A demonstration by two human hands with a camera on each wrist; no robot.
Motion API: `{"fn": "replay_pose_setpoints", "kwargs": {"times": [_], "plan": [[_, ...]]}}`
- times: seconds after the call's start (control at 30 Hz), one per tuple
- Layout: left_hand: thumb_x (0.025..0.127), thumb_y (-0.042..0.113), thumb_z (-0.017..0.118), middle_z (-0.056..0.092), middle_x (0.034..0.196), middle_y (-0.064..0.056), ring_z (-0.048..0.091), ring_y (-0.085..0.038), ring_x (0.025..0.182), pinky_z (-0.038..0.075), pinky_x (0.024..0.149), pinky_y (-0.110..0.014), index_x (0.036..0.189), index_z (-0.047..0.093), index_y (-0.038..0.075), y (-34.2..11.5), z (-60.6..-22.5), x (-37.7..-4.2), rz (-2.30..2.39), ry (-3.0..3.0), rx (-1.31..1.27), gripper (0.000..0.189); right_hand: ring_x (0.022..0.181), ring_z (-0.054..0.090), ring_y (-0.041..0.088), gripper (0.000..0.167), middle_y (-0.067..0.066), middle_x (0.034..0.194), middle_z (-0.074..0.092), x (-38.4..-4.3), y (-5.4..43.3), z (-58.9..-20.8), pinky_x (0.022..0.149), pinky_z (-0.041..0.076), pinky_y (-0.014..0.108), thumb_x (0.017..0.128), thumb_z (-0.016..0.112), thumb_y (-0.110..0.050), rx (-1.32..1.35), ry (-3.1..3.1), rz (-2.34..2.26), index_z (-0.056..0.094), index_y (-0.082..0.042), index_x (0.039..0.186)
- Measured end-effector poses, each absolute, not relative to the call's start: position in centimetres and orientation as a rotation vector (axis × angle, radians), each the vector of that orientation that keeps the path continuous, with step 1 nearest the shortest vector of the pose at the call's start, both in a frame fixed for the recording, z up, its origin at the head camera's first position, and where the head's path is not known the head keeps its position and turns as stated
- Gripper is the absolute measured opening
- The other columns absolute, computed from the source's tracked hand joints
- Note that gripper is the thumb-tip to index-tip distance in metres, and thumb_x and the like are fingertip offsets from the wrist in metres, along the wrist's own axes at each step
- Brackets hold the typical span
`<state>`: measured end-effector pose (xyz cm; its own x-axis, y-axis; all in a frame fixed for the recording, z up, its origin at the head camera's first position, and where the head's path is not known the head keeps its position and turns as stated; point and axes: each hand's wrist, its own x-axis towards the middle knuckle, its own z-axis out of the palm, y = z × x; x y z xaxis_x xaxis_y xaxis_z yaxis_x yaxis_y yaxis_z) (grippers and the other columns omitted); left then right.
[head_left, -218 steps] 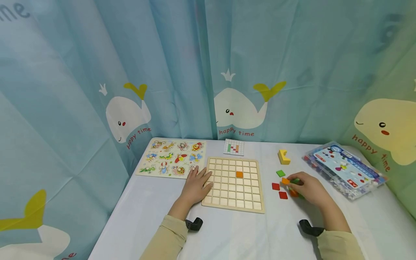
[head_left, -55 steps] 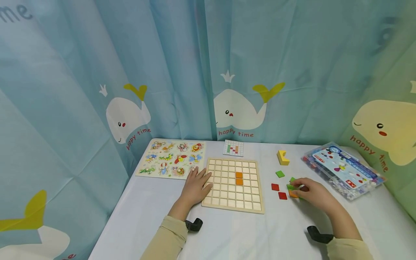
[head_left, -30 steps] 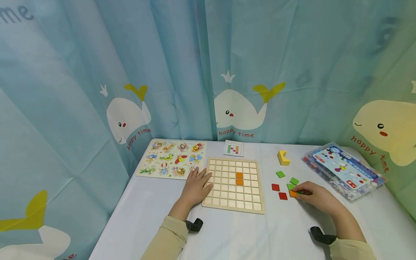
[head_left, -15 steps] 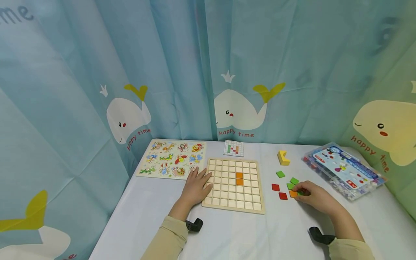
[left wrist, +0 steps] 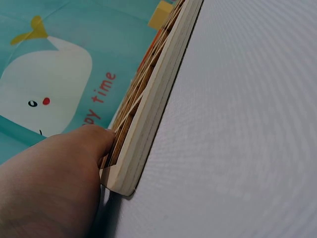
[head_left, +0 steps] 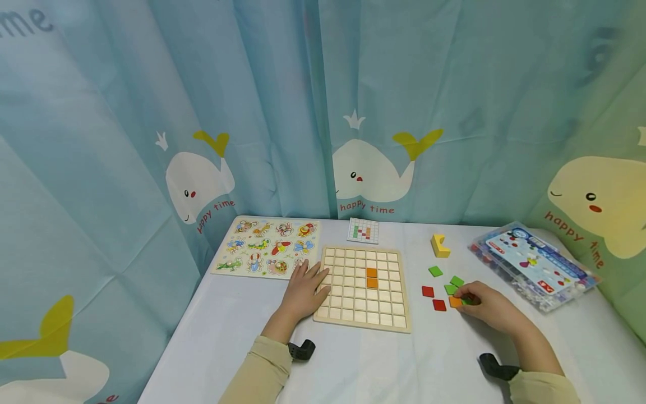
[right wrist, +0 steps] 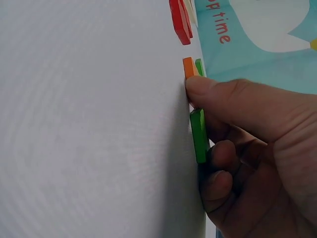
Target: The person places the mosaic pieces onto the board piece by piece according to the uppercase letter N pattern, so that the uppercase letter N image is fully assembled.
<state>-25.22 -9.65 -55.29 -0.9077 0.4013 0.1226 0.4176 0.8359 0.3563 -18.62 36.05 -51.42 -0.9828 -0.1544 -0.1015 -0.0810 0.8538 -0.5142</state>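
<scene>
My left hand [head_left: 302, 289] lies with its fingers spread over the left edge of a wooden grid board [head_left: 353, 324]. In the left wrist view its thumb [left wrist: 96, 141] rests on the board's corner [left wrist: 130, 174]. Two orange square tiles sit one above the other in the grid, the lower one [head_left: 372, 283] touching the upper. To the right, my right hand [head_left: 487, 303] pinches a loose orange tile [head_left: 455, 302] at the table surface, fingers curled. A green tile [right wrist: 199, 135] stands close by those fingers, partly hidden in the head view.
Red tiles [head_left: 428, 291] and green tiles [head_left: 435, 271] lie between board and right hand. Behind them stands a yellow block [head_left: 440, 246]. A plastic case [head_left: 535, 264] is at back right, a pattern card [head_left: 363, 230] behind the board, an insect puzzle [head_left: 267, 247] at left.
A second orange tile has come onto the board since the oldest frame. The right hand went back to the loose tiles and shifted slightly onto the orange one. The left hand stayed put.
</scene>
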Motion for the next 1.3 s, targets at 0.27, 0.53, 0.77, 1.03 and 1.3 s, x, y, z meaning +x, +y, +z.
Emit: {"fn": "replay_pose_setpoints", "kwargs": {"times": [0.27, 0.53, 0.77, 1.03, 1.3], "plan": [[0.102, 0.047, 0.046, 0.036, 0.16, -0.003, 0.016, -0.034, 0.153, 0.008, 0.127, -0.05, 0.149, 0.047, 0.023, -9.6, -55.3, -25.2, -0.591, -2.966, -0.662, 0.053, 0.089, 0.051, 0.018, 0.026, 0.004, 0.102, 0.061, -18.5, 35.8, -51.1, 0.073, 0.046, 0.031, 0.088, 0.074, -0.028, -0.188, 2.892, -0.773, 0.067, -0.011, 0.106], [0.102, 0.047, 0.046, 0.036, 0.16, -0.003, 0.016, -0.034, 0.153, 0.008, 0.127, -0.049, 0.149, 0.046, 0.024, -9.6, -55.3, -25.2, -0.583, -2.967, -0.66, 0.053, 0.084, 0.049, 0.018, 0.03, 0.002, 0.094, 0.059, -18.2, 35.7, -50.3, 0.065, 0.041, 0.024, 0.088, 0.074, -0.031, -0.158, 2.888, -0.804, 0.066, -0.011, 0.109], [0.102, 0.047, 0.046, 0.035, 0.16, -0.004, 0.015, -0.034, 0.153, 0.007, 0.127, -0.05, 0.149, 0.046, 0.023, -9.6, -55.2, -25.1, -0.597, -2.976, -0.66, 0.053, 0.079, 0.048, 0.012, 0.024, 0.001, 0.097, 0.061, -18.1, 34.5, -49.1, 0.061, 0.04, 0.022, 0.091, 0.072, -0.024, -0.208, 2.956, -0.858, 0.065, -0.014, 0.111], [0.102, 0.047, 0.045, 0.034, 0.161, -0.003, 0.014, -0.034, 0.154, 0.006, 0.127, -0.05, 0.15, 0.045, 0.024, -9.7, -54.9, -25.0, -0.595, -2.989, -0.657, 0.053, 0.071, 0.044, 0.009, 0.024, 0.001, 0.093, 0.06, -18.8, 31.3, -47.6, 0.054, 0.036, 0.024, 0.09, 0.073, -0.023, -0.335, 3.004, -0.941, 0.065, -0.015, 0.111], [0.102, 0.046, 0.046, 0.036, 0.16, -0.004, 0.015, -0.034, 0.153, 0.008, 0.127, -0.051, 0.149, 0.046, 0.023, -9.6, -55.0, -25.0, -0.603, -2.977, -0.662, 0.052, 0.072, 0.046, 0.01, 0.021, 0.0, 0.1, 0.064, -19.5, 28.3, -47.5, 0.055, 0.04, 0.023, 0.09, 0.073, -0.022, -0.4, 2.979, -0.961, 0.067, -0.018, 0.11]]}}
